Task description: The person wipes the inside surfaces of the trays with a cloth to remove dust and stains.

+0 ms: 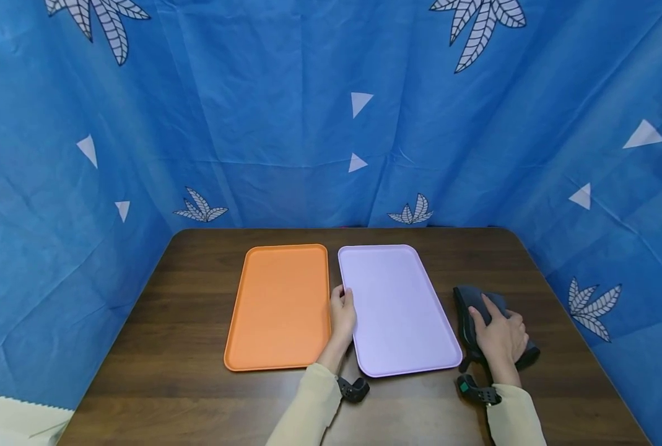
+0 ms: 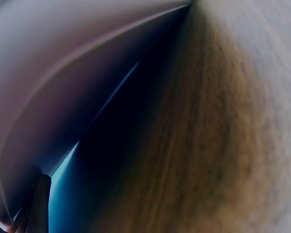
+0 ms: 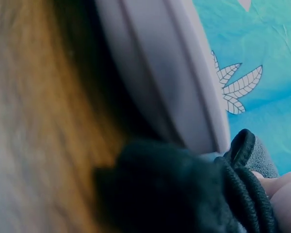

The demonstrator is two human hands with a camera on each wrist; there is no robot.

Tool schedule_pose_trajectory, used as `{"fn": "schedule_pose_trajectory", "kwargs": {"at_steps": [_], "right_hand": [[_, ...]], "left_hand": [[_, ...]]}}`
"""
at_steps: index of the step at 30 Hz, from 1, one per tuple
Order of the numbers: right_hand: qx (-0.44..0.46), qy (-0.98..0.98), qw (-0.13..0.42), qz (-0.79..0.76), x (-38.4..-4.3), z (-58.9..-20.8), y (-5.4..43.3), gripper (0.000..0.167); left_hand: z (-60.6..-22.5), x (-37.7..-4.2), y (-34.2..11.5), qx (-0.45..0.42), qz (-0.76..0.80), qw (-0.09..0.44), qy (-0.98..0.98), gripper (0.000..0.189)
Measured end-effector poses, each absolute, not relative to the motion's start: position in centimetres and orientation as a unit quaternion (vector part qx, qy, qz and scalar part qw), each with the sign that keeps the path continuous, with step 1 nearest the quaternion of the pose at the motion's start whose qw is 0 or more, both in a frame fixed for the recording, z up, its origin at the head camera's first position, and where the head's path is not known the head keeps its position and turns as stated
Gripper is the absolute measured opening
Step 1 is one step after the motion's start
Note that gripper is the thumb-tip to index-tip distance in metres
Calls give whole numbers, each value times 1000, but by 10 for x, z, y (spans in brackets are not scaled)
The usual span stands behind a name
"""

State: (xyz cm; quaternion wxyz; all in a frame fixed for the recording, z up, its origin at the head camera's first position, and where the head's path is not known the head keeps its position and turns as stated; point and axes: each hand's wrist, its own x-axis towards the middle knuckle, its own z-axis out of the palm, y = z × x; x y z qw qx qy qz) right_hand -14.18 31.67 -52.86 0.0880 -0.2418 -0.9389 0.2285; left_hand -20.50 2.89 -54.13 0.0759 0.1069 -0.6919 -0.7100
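My left hand point(image 1: 343, 313) grips the left edge of a lavender tray point(image 1: 397, 310), fingers at its rim. The left wrist view shows the tray's pale side point(image 2: 53, 82) close up, with dark fingers point(image 2: 39, 204) low at the left. Off the tray's right side, my right hand point(image 1: 500, 337) holds a folded dark grey cloth point(image 1: 475, 298) against the table, thumb and forefinger spread over it. In the right wrist view the cloth's thick folds point(image 3: 242, 189) bunch beside a finger, and the tray's rim point(image 3: 174, 73) rises just behind.
An orange tray point(image 1: 283, 310) lies flat to the left of the lavender one, a narrow gap between them. Both trays are on a dark wooden table point(image 1: 186, 322). Blue patterned curtains point(image 1: 264, 124) hang behind and along both sides.
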Motion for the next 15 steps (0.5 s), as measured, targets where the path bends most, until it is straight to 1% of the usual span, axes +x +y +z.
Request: {"fn": "schedule_pose_trajectory", "kwargs": {"at_steps": [5, 11, 15], "right_hand": [[-242, -936, 100, 235, -143, -529, 314, 50], [-237, -931, 140, 238, -143, -528, 313, 43], [-240, -919, 179, 257, -136, -521, 315, 42]], "left_hand": [[-541, -204, 26, 94, -728, 85, -674, 31], [-533, -204, 20, 57, -739, 83, -666, 32], [-503, -192, 11, 38, -736, 74, -672, 30]]}}
